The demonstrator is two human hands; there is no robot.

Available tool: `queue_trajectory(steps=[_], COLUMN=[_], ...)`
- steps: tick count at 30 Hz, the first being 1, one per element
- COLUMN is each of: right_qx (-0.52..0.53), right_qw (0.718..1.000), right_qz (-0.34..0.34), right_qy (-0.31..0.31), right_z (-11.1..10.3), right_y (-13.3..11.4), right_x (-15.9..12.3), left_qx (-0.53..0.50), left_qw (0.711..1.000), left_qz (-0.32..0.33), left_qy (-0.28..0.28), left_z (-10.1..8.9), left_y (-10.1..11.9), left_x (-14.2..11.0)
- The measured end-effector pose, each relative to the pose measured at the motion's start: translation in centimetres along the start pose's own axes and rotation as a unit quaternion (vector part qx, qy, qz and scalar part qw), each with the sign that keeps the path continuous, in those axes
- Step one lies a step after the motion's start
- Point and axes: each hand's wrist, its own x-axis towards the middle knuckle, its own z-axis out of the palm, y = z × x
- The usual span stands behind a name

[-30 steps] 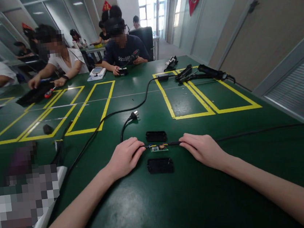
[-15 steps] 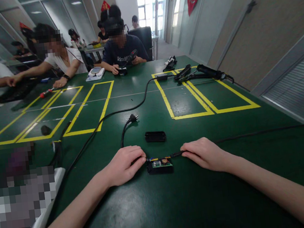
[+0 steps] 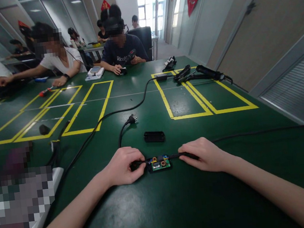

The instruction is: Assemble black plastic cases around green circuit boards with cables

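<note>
A small green circuit board [image 3: 160, 164] with copper coils lies over a black plastic case half [image 3: 150, 168] and hides most of it; I cannot tell if the board is fully seated. My left hand [image 3: 127, 165] pinches the black cable at the board's left end. On the other side, my right hand [image 3: 202, 155] grips the black cable [image 3: 175, 155] running from the board's right end. Beyond the board lies a second black case half [image 3: 154, 136], hollow side up. A power plug [image 3: 132, 119] rests past my left hand, its cord leading back toward that hand.
A long black cord [image 3: 119, 112] crosses the green table [image 3: 152, 209] to an inline box [image 3: 161, 77] and black tools [image 3: 207, 71] at the far right. Yellow tape [image 3: 192, 116] marks rectangles. A red screwdriver [image 3: 45, 92] lies far left near co-workers. A blurred white-edged object [image 3: 46, 210] sits near left.
Both hands have brought the circuit board nearer, from between the case halves onto the near one. The board now tilts to show more of its face. A co-worker's black tray moved left.
</note>
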Motion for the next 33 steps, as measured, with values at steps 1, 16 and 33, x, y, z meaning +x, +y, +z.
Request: queue_trajectory(steps=[1, 16, 33], right_qx=[-0.001, 0.003, -0.025], right_qw=[1.000, 0.999, 0.999], right_qz=[-0.002, 0.002, -0.027], right_qy=[0.001, -0.042, -0.011], right_z=[-0.02, 0.53, 0.69], right_y=[-0.02, -0.27, -0.93], right_x=[0.01, 0.10, 0.26], left_qx=[0.004, -0.019, -0.027], left_qw=[1.000, 0.999, 0.999], left_qz=[0.000, -0.034, -0.015], left_qy=[0.008, 0.000, -0.014], left_z=[0.03, 0.85, 0.54], left_y=[-0.03, 0.51, 0.52], left_x=[-0.03, -0.07, -0.08])
